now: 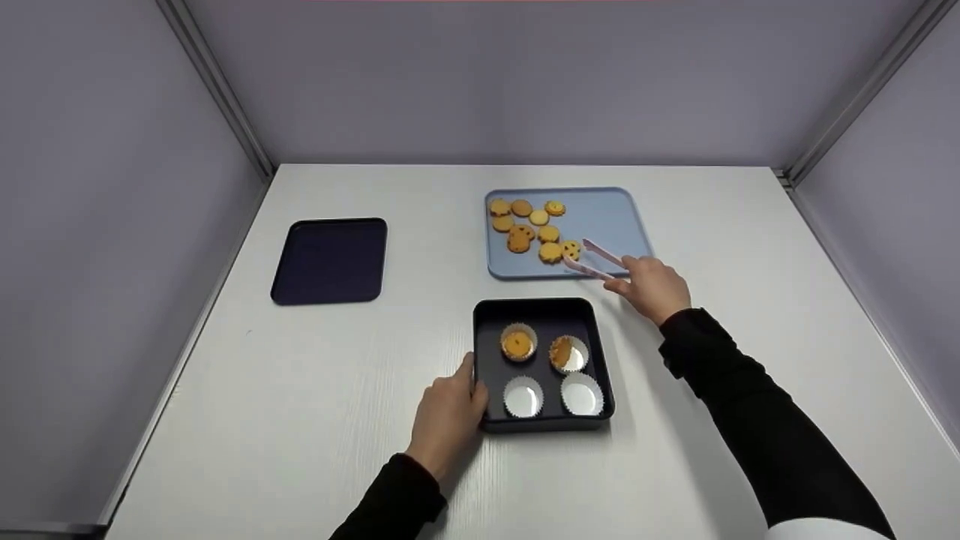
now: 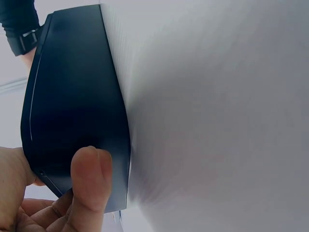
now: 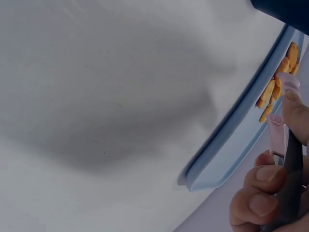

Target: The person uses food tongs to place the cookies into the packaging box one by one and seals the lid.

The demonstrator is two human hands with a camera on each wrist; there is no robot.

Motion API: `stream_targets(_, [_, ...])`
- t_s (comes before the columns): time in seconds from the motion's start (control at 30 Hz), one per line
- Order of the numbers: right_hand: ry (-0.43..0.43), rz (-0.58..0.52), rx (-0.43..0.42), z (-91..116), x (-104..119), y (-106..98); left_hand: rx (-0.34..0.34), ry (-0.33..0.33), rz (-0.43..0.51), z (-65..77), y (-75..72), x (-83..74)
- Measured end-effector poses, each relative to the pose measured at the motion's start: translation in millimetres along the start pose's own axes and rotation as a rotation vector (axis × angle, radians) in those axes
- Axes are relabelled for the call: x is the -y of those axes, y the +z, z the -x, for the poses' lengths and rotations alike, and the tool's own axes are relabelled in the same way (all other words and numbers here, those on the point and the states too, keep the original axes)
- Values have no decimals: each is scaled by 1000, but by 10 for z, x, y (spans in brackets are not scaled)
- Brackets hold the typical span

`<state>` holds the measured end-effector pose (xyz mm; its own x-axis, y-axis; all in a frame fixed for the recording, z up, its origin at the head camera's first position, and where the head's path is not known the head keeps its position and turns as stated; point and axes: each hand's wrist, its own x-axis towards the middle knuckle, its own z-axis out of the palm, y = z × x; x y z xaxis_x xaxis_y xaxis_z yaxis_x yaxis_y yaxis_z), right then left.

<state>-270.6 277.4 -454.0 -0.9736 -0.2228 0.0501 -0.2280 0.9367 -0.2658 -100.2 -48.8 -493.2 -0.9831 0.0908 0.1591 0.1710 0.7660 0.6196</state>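
Observation:
My left hand (image 1: 448, 409) grips the left wall of a dark square baking pan (image 1: 541, 427), near its front corner. Inside the pan stand several white paper cups; one at the back left (image 1: 518, 343) holds a round cookie, and another (image 1: 577, 356) has a cookie leaning in it. The front two are empty. In my right hand (image 1: 654, 289) are pink tongs (image 1: 604, 253), their arms spread apart over a light blue tray (image 1: 600, 214). The tips are beside a chocolate chip cookie (image 1: 571, 248) at the right of a group of cookies.
A dark, flat tray (image 1: 330, 261) lies at the left of the white table (image 1: 300, 405). More cookies (image 1: 520, 238) fill the left half of the blue tray. Grey panels (image 1: 487, 82) surround the table at the back and sides.

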Motion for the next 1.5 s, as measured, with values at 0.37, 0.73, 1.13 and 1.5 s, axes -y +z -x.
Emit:
stream_targets(0.37, [54,24,52,-114,35,27,16,-25,9,-14,-14,-10])
stream_targets(0.73, [71,55,130,-248,63,-5,29,-38,9,-25,-27,-30])
stream_targets(1.13, [63,58,142,-299,61,-29,33,-52,2,-31,-26,-35])
stream_targets(1.5, [12,58,69,-257,5,-4,11,-36,-20,-42,-18,-32])
